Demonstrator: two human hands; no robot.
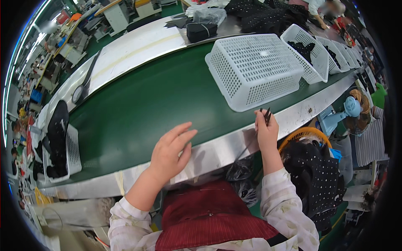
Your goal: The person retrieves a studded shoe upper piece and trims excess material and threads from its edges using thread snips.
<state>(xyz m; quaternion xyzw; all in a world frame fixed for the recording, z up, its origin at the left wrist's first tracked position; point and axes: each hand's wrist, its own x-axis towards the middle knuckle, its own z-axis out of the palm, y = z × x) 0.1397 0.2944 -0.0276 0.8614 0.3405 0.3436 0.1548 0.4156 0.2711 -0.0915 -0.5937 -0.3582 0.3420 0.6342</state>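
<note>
Fingers apart, my left hand (171, 151) hovers with nothing in it over the near metal edge (215, 154) of a green conveyor belt (142, 106). Further right, my right hand (268, 130) is closed around small black thread snips (267, 116), whose dark points stick up past the fingers. Just beyond that hand, an upside-down white perforated basket (268, 69) rests on the belt. Most of the snips is hidden in my palm.
White baskets (307, 54) with black cloth line the belt's far right; another basket (73, 152) with black pieces stands at the left end. Below right are an orange basket (303, 133) heaped with black dotted fabric (314, 175) and a blue fan (351, 106). Co-workers sit beyond.
</note>
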